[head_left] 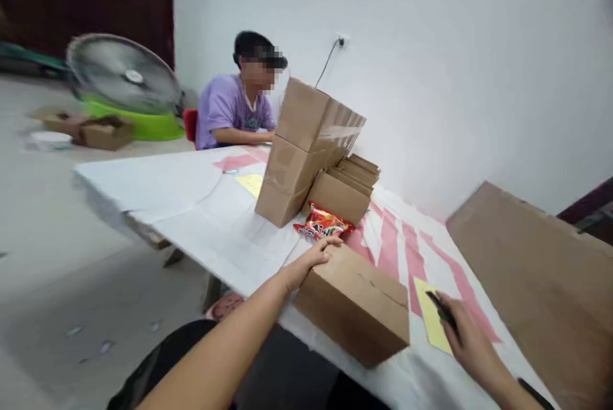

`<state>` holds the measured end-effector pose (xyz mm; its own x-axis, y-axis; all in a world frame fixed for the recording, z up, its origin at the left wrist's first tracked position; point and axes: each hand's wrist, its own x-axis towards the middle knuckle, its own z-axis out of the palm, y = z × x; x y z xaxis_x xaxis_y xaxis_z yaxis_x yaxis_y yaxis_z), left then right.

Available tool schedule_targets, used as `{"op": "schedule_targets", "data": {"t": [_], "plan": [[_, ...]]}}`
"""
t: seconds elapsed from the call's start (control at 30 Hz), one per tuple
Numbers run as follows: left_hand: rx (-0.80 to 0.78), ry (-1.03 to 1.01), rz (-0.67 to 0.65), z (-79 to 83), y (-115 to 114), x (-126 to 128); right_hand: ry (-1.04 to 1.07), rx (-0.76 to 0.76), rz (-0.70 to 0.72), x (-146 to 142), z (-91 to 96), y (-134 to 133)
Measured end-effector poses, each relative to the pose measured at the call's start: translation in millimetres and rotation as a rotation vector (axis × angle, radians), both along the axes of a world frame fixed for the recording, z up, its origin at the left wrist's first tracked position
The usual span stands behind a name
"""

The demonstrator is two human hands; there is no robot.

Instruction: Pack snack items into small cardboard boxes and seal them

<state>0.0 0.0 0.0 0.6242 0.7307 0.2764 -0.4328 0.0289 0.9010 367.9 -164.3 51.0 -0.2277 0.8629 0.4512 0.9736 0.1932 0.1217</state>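
A closed cardboard box [354,298] lies at the table's near edge. My left hand [313,257] grips its far left corner, the fingers on the top and far side. In my right hand [469,333], to the right of the box, is a slim black tool [443,311] closed in the fingers; blur hides its exact kind. Below that hand a yellow sheet of paper [433,320] lies on the cloth. Just beyond the box sits a red snack packet [323,221], against several folded cardboard pieces [340,196].
Stacked cardboard boxes [287,167] rise mid-table. Behind them sits a person in a purple shirt [225,106]. A white cloth with pink stripes [191,186] covers the table. A large fan [127,78] stands at left; a big cardboard sheet [531,282] leans at right.
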Motion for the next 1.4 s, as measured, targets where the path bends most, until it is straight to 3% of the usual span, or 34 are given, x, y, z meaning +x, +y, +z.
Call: {"op": "schedule_targets", "data": {"t": [0.1, 0.2, 0.33, 0.47, 0.6, 1.1, 1.4], "plan": [[0.043, -0.001, 0.000, -0.7, 0, -1, -0.017, -0.032, 0.131, -49, 48.5, 21], [0.091, -0.003, 0.012, -1.6, 1, -1, -0.068, -0.103, 0.237, -105, 76.7, 43], [0.163, -0.027, 0.048, -3.7, 3, -1, -0.301, -0.214, 0.287, -171, 84.2, 71], [0.174, -0.094, 0.043, -7.4, 5, 0, -0.479, -0.226, 0.295, -205, 85.9, 91], [0.139, -0.153, -0.011, -10.4, 6, 2, -0.570, -0.244, 0.313, -221, 91.2, 100], [0.169, -0.101, 0.040, -12.2, 10, 3, -0.811, -0.311, 0.357, -244, 105.8, 105], [0.119, -0.098, 0.041, -14.6, 10, 6, -0.824, -0.329, 0.339, -249, 106.1, 101]]}}
